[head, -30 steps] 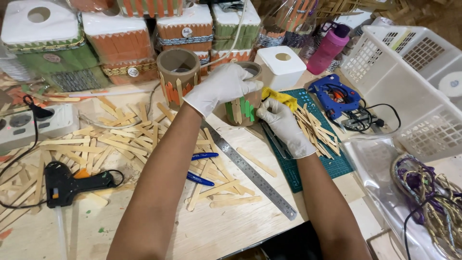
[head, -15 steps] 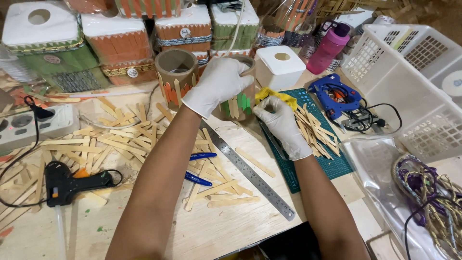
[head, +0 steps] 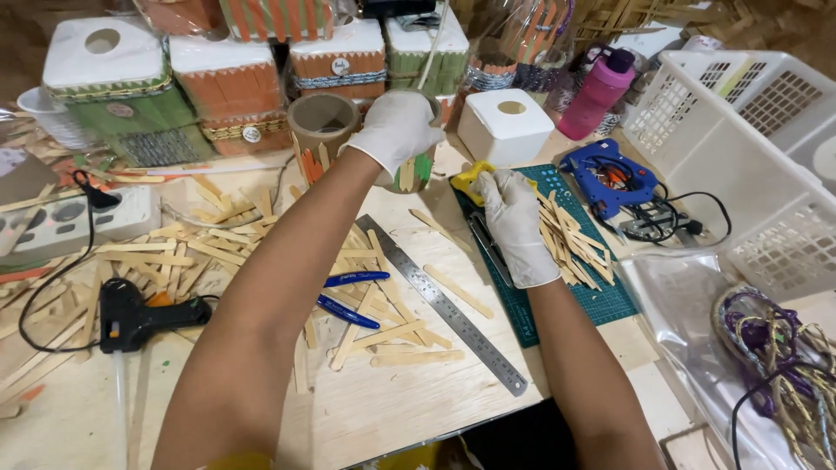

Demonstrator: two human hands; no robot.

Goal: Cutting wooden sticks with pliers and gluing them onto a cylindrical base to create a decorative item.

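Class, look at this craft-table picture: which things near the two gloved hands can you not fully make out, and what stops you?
Head view:
- Cup: mostly covered by the left hand.
- Yellow tool: partly hidden under the right hand; its kind is unclear.
- Right fingertips: curled under, so any grip is hidden.
- Cord bundle: cut off by the right edge.
- Glue gun: its cable leaves at the left edge.

A pale wooden worktable [head: 409, 418] is filling most of the frame under even, bright light. Stick-clad boxes [head: 228, 83] are lining its upper edge, and white plastic baskets [head: 740, 148] are standing at upper right.
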